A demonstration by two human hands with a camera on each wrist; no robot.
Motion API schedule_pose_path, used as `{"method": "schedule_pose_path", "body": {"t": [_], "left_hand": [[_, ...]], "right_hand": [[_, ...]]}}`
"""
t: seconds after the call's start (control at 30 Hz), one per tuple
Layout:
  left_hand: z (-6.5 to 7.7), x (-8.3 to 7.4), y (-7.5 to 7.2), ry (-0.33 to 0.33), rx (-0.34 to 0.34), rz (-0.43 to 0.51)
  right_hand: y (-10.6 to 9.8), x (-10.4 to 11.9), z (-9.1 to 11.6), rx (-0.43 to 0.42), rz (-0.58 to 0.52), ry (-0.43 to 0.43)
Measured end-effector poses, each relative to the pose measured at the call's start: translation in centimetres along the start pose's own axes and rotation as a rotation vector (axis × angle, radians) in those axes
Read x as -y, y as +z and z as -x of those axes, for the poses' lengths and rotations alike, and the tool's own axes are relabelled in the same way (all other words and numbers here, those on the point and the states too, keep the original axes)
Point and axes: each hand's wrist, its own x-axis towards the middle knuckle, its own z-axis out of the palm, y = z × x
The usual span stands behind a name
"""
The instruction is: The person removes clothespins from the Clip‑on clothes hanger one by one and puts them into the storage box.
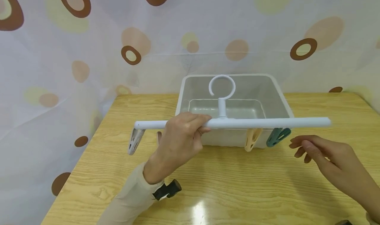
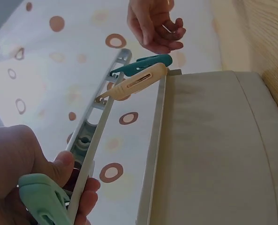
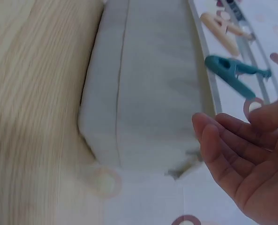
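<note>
My left hand point(image 1: 181, 137) grips the bar of a white clip hanger point(image 1: 273, 123) left of its round hook, thumb and fingers wrapped about it. From the bar hang a grey clothespin point(image 1: 135, 142) at the left end and a pinkish one mostly hidden behind that hand. Farther right are a yellow-beige clothespin point(image 1: 252, 139) and a teal clothespin point(image 1: 274, 139). A mint green clothespin point(image 2: 42, 197) shows beside the left hand in the left wrist view. My right hand point(image 1: 335, 155) holds nothing, its fingers loosely bent, just right of the teal clothespin.
Behind and below the hanger, a pale plastic bin point(image 1: 228, 138) stands on the wooden table point(image 1: 231, 178). A white cloth point(image 1: 166, 30) with brown and yellow circles hangs behind the table and along its left. A black strap mount point(image 1: 166, 190) sits at the left wrist.
</note>
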Motion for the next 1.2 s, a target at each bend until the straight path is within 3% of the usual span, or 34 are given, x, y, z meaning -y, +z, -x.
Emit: {"method": "schedule_pose_path", "body": {"t": [0.2,0.33,0.47,0.7,0.93,1.1,1.2], "left_hand": [[-0.3,-0.2,0.3,-0.026,0.02,0.023],[-0.4,-0.2,0.4,-0.036,0.036,0.012],[-0.4,-0.3,0.4,-0.051,0.055,-0.003],[-0.4,-0.4,0.4,-0.096,0.115,-0.018],[-0.7,-0.3,0.4,-0.138,0.164,-0.03],[-0.9,-0.4,0.2,-0.147,0.198,-0.007],[-1.1,-0.5,0.1,-0.146,0.231,0.009]], "right_hand": [[1.1,1.0,0.0,0.101,-0.226,0.101],[1.6,0.9,0.2,0.168,-0.411,0.106],[1.9,0.6,0.2,0.182,-0.666,0.11],[2.6,0.7,0.2,0.224,-0.972,0.152],[2.5,1.1,-0.1,0.23,-0.94,0.164],[2.2,1.5,-0.7,0.232,-0.993,0.156],[2.0,2.0,-1.1,0.166,-0.946,0.146]]}}
